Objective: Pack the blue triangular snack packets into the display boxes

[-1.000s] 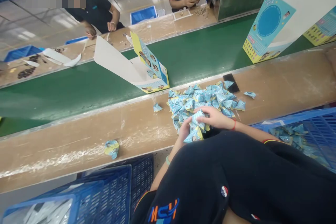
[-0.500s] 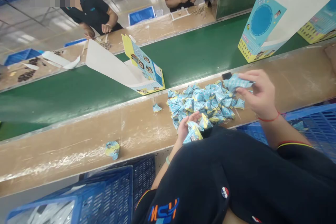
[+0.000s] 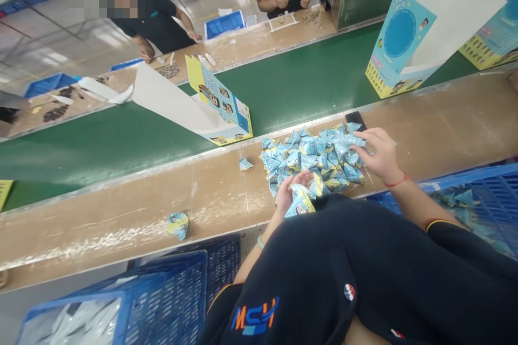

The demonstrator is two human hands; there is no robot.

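A heap of small blue and yellow triangular packets [image 3: 313, 159] lies on the brown work ledge [image 3: 121, 215]. My left hand [image 3: 289, 194] is closed round a bunch of these packets at the near edge of the heap. My right hand [image 3: 378, 155] rests on the heap's right side, fingers pinched on a packet. A dark phone [image 3: 355, 118] lies just beyond the heap. An open printed display box [image 3: 220, 108] stands on the green conveyor belt [image 3: 121, 140] behind the heap.
One stray packet [image 3: 178, 224] and another [image 3: 245, 164] lie left of the heap. Blue crates sit at my left [image 3: 162, 296] and right [image 3: 473, 199], the right one holding packets. A second display box [image 3: 404, 38] rides the belt. Two people work at the far ledge.
My right hand left my left hand, reached to the far right of the heap, and has now come down onto its right side. My left hand stays put with its packets.
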